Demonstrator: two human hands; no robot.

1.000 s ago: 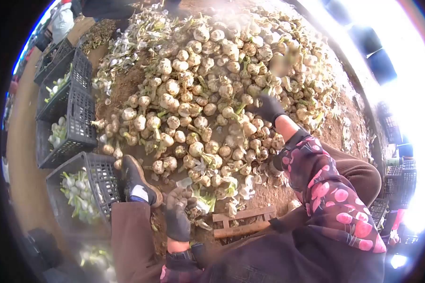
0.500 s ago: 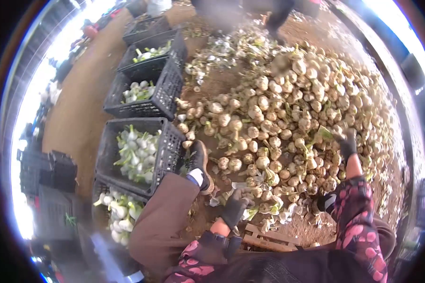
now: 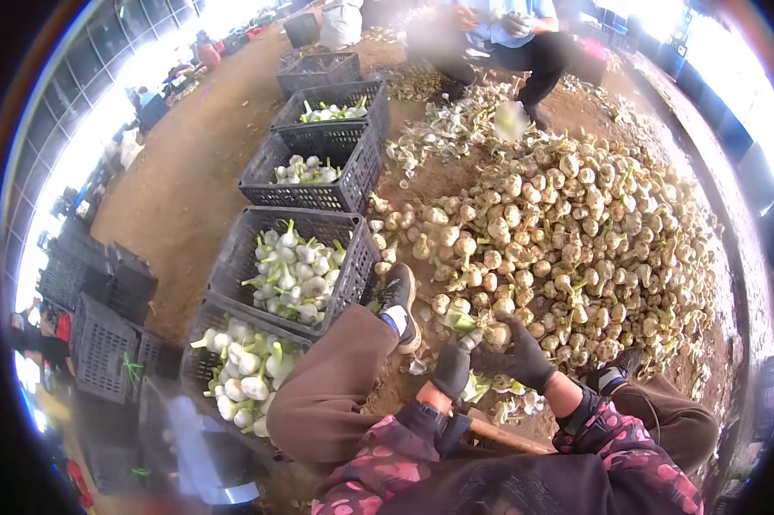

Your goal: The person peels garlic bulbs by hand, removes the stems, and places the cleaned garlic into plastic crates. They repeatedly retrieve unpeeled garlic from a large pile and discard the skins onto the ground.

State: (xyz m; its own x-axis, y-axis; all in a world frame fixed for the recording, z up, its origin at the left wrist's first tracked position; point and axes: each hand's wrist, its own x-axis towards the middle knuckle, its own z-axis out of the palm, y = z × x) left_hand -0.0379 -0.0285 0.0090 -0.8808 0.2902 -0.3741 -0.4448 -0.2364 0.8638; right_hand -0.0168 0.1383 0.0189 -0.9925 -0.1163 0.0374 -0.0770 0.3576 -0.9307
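Observation:
Both gloved hands meet in front of my knees, at the near edge of a big heap of soil-stained garlic bulbs (image 3: 576, 249). My right hand (image 3: 527, 359) curls its fingers around a brownish garlic bulb (image 3: 496, 336). From that side a pale green stalk (image 3: 459, 321) points up and left. My left hand (image 3: 453, 364) is closed at the stalk's lower end, thumb and fingertips together beside the bulb. Stripped white skins and leaves (image 3: 511, 403) lie just below the hands.
Black crates stand in a row on my left; the nearest crate (image 3: 200, 348) and the second crate (image 3: 232, 249) hold clean white garlic. A wooden stool edge (image 3: 511, 438) shows between my legs. Across the heap sits another person (image 3: 524, 43). More crates (image 3: 104, 352) stand far left.
My right hand has come back from the heap to the left hand, with a garlic bulb in it. The left hand has risen slightly. The view has shifted, showing more of the person opposite.

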